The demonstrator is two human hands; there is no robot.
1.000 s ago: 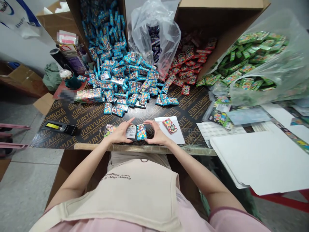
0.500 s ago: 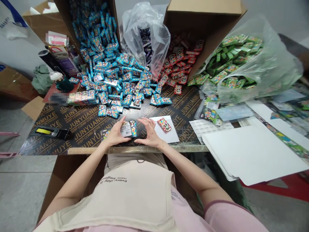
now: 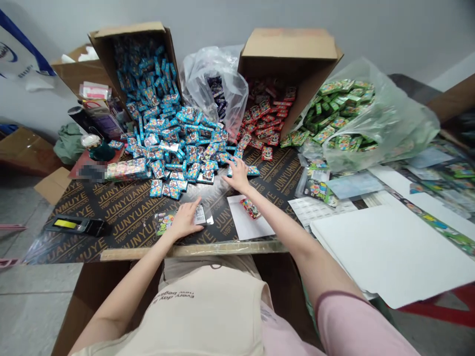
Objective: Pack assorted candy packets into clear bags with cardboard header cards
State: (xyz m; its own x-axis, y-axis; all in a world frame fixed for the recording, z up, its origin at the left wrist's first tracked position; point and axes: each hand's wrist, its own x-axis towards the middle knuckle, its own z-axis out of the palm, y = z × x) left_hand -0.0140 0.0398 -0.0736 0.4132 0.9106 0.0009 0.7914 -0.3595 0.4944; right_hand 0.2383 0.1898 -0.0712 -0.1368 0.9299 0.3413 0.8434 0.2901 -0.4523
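My left hand [image 3: 185, 220] lies with its fingers spread on a flat clear plastic packet [image 3: 166, 223] with a colourful printed card and a barcode label. Farther forward, my right hand [image 3: 238, 176] reaches over a few small blue printed boxes [image 3: 253, 171] at the front of the blue heap. Its thumb and fingers are apart around the end of these boxes, and the hand partly hides them. Under my right forearm, a small red printed box [image 3: 250, 208] rests on a white card [image 3: 243, 227].
Blue boxes [image 3: 163, 133] spill from a carton [image 3: 168, 44]. Red boxes [image 3: 265, 121] lie before another carton [image 3: 285, 44]. A green-box bag [image 3: 389, 133] stands right, above white sheets [image 3: 386, 242]. A black tape dispenser [image 3: 77, 225] sits left, near the table edge [image 3: 148, 253].
My right hand has left the packet and moved forward to the blue boxes. My left hand has flattened on the packet; the blue box between my hands is no longer visible. The view has tilted up.
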